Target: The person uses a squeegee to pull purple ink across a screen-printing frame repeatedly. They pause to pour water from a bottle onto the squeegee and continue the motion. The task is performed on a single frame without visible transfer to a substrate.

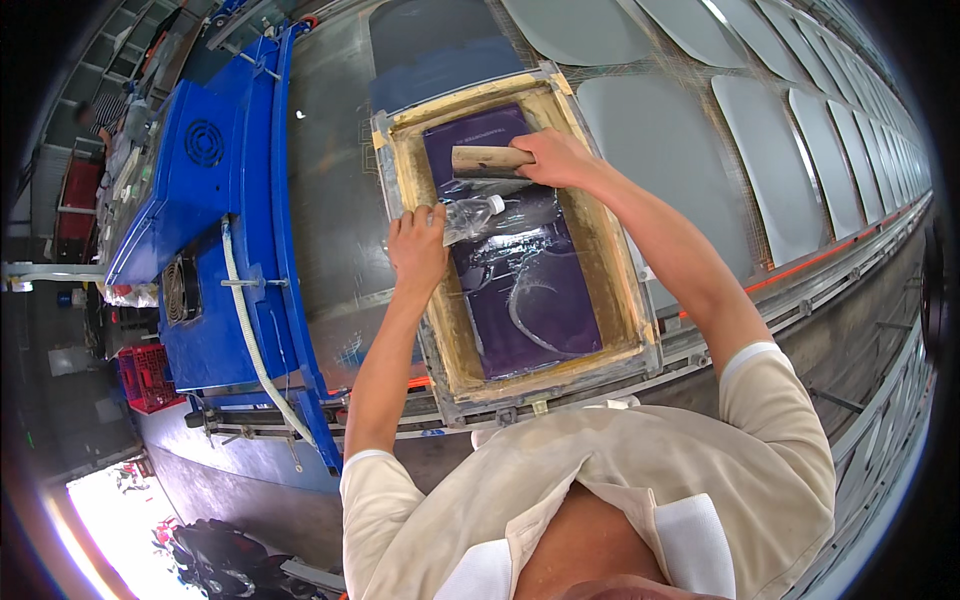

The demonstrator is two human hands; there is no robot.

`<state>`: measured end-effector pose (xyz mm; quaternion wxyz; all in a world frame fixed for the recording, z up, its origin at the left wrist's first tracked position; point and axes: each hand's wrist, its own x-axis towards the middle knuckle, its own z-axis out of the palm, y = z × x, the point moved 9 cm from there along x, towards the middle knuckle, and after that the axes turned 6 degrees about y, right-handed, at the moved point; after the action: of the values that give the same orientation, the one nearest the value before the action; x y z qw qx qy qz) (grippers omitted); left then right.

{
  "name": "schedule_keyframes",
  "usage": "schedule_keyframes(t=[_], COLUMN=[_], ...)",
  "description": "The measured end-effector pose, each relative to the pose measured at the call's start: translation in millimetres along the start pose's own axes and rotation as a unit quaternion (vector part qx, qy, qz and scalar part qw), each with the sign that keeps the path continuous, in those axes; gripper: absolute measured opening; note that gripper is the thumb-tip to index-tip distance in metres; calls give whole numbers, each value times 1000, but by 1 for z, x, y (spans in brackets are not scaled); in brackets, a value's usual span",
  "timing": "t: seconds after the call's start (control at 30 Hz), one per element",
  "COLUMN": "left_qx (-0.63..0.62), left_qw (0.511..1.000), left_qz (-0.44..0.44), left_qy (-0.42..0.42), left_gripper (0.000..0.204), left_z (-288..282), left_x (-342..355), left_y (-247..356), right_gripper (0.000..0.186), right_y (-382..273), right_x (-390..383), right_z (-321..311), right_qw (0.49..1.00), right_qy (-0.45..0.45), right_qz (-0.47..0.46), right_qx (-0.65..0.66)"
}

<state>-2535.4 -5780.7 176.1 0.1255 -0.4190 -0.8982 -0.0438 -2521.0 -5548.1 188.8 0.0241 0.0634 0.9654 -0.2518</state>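
Observation:
A screen-printing frame [560,386] with yellowed, taped edges lies on the long table in front of me. Its dark purple mesh [530,320] carries a wet, glossy smear. My right hand [555,158] is closed around the wooden handle of a squeegee [486,157], held across the upper part of the mesh. Over the frame's left side, my left hand [418,243] grips a clear plastic bottle [470,216]. The bottle lies tilted nearly sideways, its white cap pointing right toward the middle of the mesh. How much liquid is inside, I cannot tell.
Rows of grey rounded panels [655,150] run along the table to the right. A dark panel [440,50] lies beyond the frame. At left stands a blue machine [215,325] with a white hose [238,290]. A red crate [146,378] and another person [108,115] are farther left.

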Motion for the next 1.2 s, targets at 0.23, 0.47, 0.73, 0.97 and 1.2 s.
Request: schedule_keyframes(t=[0.23, 0.47, 0.73, 0.97, 1.2], left_qx=[74, 52, -260, -556, -366], left_qw=[997, 998, 933, 734, 690], left_qz=[3, -20, -241, -362, -439], left_qy=[17, -13, -72, 148, 444], left_gripper=[57, 53, 72, 55, 54], left_z=[-8, -14, -13, -69, -198], left_x=[-6, -9, -34, -108, -200], left_y=[-18, -15, -34, -92, -230], right_gripper=[29, 30, 25, 25, 17], right_y=[6, -5, 3, -13, -47], right_x=[-5, -9, -4, -17, -31], right_z=[0, -3, -7, 31, 58], right_qw=[1000, 1000, 1000, 983, 982], right_qy=[7, -18, 15, 93, 71], right_qz=[1, 9, -8, -129, -141], right_qx=[19, 14, -16, -89, -100])
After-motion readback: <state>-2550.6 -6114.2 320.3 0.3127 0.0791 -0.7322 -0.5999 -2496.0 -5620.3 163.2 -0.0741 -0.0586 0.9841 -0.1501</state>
